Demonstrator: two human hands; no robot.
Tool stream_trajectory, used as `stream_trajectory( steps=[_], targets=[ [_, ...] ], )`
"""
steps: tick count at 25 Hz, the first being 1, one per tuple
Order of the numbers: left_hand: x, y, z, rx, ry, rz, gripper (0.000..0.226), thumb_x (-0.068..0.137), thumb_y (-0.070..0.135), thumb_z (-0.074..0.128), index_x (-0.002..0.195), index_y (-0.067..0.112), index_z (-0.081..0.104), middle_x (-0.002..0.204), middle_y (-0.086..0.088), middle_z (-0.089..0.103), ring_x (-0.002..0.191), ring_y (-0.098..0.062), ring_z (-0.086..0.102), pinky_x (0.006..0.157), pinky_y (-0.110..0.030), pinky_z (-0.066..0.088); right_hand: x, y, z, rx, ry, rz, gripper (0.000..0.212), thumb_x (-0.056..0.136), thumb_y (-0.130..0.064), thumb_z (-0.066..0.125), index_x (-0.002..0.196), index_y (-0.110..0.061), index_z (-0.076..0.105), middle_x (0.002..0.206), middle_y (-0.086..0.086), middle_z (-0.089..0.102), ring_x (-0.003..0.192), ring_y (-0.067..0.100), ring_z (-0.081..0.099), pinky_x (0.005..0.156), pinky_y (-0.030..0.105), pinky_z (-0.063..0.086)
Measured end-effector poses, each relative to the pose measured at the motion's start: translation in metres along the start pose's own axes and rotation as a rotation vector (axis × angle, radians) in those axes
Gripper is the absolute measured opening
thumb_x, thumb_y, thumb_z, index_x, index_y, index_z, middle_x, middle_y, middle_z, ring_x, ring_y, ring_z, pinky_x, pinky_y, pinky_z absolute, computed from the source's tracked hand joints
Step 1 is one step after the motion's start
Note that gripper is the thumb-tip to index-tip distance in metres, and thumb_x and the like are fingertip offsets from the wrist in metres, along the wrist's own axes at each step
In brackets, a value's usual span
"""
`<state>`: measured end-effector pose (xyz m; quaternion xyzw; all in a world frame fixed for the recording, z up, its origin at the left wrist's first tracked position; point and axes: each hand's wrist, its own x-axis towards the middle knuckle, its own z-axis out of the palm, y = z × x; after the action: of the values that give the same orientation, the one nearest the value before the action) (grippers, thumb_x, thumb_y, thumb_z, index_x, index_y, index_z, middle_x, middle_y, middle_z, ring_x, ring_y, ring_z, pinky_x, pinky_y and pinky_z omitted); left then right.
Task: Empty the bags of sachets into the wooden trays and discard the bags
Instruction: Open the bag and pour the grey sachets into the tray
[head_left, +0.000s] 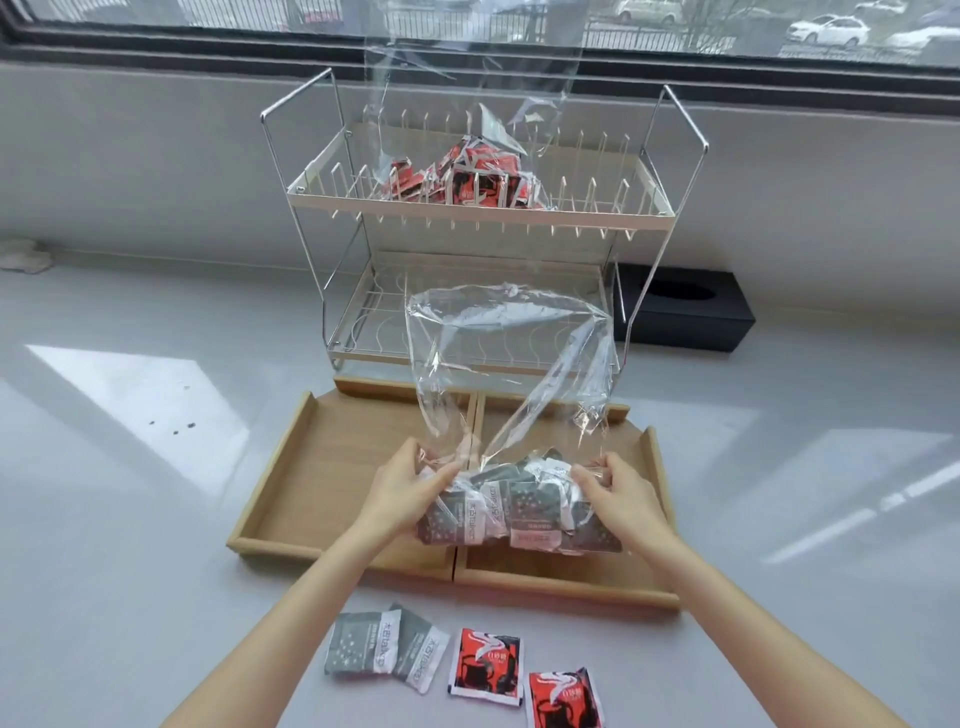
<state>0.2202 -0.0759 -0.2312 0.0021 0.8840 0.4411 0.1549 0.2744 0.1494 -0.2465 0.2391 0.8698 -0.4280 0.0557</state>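
Observation:
A clear plastic bag full of grey sachets rests over the seam between two wooden trays. My left hand grips its left side and my right hand grips its right side. The bag's empty upper part stands up above the hands. The left tray and the right tray show bare wood. A second clear bag holding red sachets sits on the upper shelf of a wire rack behind the trays.
The two-tier white wire rack stands right behind the trays. Two grey sachets and two red sachets lie loose on the table near me. A black box sits to the rack's right.

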Motion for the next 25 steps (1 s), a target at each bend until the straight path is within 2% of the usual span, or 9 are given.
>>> stream_trajectory(
  steps=[3,6,10,12,14,15,17,20,25],
  targets=[
    [-0.014,0.007,0.014,0.024,-0.077,-0.030,0.025,0.085,0.037,0.056,0.091,0.015,0.046,0.083,0.007,0.056,0.087,-0.020,0.055,0.067,-0.028,0.042,-0.017,0.012,-0.017,-0.049,0.008,-0.018,0.031,0.090,-0.033,0.050,0.066,-0.017,0.038,0.063,-0.005,0.043,0.062,0.013,0.043,0.050,0.014,0.031],
    [-0.025,0.019,0.024,0.131,-0.136,-0.073,0.036,0.088,0.040,0.050,0.108,0.010,0.046,0.116,-0.010,0.058,0.094,-0.019,0.048,0.079,-0.030,0.039,-0.028,0.026,-0.036,-0.092,-0.026,0.030,0.029,0.091,-0.033,0.048,0.072,-0.011,0.043,0.062,-0.001,0.045,0.059,0.015,0.045,0.042,0.012,0.034],
    [-0.043,0.026,0.030,0.045,-0.261,-0.174,0.064,0.090,0.043,0.043,0.137,0.002,0.028,0.141,-0.013,0.040,0.104,-0.017,0.045,0.088,-0.029,0.041,-0.034,0.041,-0.050,0.000,-0.128,0.111,0.035,0.090,-0.037,0.049,0.097,-0.004,0.058,0.087,0.012,0.065,0.080,0.025,0.059,0.065,0.026,0.042],
    [-0.052,0.025,0.030,0.013,-0.328,-0.219,0.063,0.090,0.043,0.042,0.137,0.002,0.030,0.134,-0.013,0.047,0.099,-0.015,0.047,0.083,-0.026,0.041,-0.038,0.046,-0.054,0.086,-0.205,0.153,0.034,0.090,-0.035,0.049,0.102,-0.005,0.059,0.086,0.012,0.064,0.072,0.023,0.058,0.061,0.028,0.043],
    [-0.059,0.022,0.030,-0.037,-0.408,-0.274,0.057,0.088,0.047,0.044,0.128,0.006,0.043,0.101,-0.007,0.060,0.070,-0.010,0.054,0.061,-0.021,0.046,-0.043,0.051,-0.058,0.131,-0.301,0.211,0.034,0.092,-0.034,0.046,0.106,-0.006,0.058,0.089,0.011,0.063,0.075,0.023,0.058,0.066,0.031,0.048],
    [-0.059,0.018,0.031,-0.037,-0.442,-0.304,0.052,0.086,0.049,0.046,0.118,0.008,0.050,0.081,-0.002,0.056,0.051,-0.007,0.046,0.045,-0.018,0.039,-0.046,0.053,-0.060,0.165,-0.354,0.247,0.035,0.093,-0.034,0.044,0.108,-0.005,0.058,0.091,0.011,0.062,0.080,0.023,0.058,0.072,0.035,0.047],
    [-0.063,0.015,0.033,-0.020,-0.478,-0.336,0.042,0.085,0.051,0.048,0.099,0.012,0.055,0.068,0.001,0.044,0.041,-0.005,0.032,0.037,-0.017,0.025,-0.055,0.056,-0.066,0.235,-0.464,0.290,0.032,0.095,-0.029,0.041,0.106,-0.004,0.058,0.091,0.011,0.061,0.082,0.023,0.057,0.078,0.038,0.047],
    [-0.072,0.025,0.033,-0.051,-0.504,-0.337,0.036,0.085,0.046,0.052,0.092,0.010,0.057,0.063,0.000,0.047,0.037,-0.005,0.035,0.038,-0.016,0.029,-0.069,0.047,-0.085,0.268,-0.536,0.308,0.024,0.096,-0.025,0.040,0.090,-0.015,0.060,0.076,0.003,0.062,0.055,0.010,0.058,0.057,0.019,0.047],
    [-0.070,0.047,0.009,0.006,-0.588,-0.299,0.069,0.068,0.064,0.060,0.110,0.010,0.057,0.102,-0.006,0.063,0.085,-0.018,0.057,0.079,-0.028,0.044,-0.079,0.020,-0.120,0.350,-0.524,0.284,0.024,0.094,-0.019,0.045,0.075,-0.012,0.056,0.048,-0.006,0.051,0.032,0.000,0.042,0.030,0.010,0.031]
  ],
)
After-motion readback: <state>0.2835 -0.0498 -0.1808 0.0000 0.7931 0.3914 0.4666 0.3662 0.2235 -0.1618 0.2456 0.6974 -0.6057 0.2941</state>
